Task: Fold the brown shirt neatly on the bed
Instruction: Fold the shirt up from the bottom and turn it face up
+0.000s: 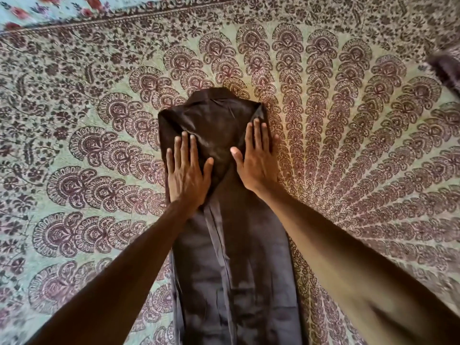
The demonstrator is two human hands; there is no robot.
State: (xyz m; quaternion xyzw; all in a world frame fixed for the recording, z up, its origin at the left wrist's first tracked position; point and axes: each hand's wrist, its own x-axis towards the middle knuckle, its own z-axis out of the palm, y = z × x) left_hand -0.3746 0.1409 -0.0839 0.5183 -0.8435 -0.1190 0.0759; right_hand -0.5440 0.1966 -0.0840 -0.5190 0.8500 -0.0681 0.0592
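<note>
A dark brown cloth shirt [224,220] lies in the middle of the frame as a long narrow strip, its sides folded inward, running from the bottom edge up to just above the centre. It rests on a bed covered by a pale green bedspread printed with maroon fan-shaped and floral motifs [348,145] that fills almost the whole picture.

The left hand [185,171] lies flat and released on the left part of the shirt's upper section, palm down, fingers straight and close together, thumb spread toward the middle. The right hand [256,158] is likewise flat and released, palm down on the shirt's right edge, fingers pointing up the frame and thumb angled inward; its outer side reaches the bedspread just beside the cloth. Neither hand grasps anything. Between the two thumbs a diagonal crease runs down the fabric.

In the upper left corner a light blue sheet with red flowers [37,8] shows beyond the bedspread's border.
</note>
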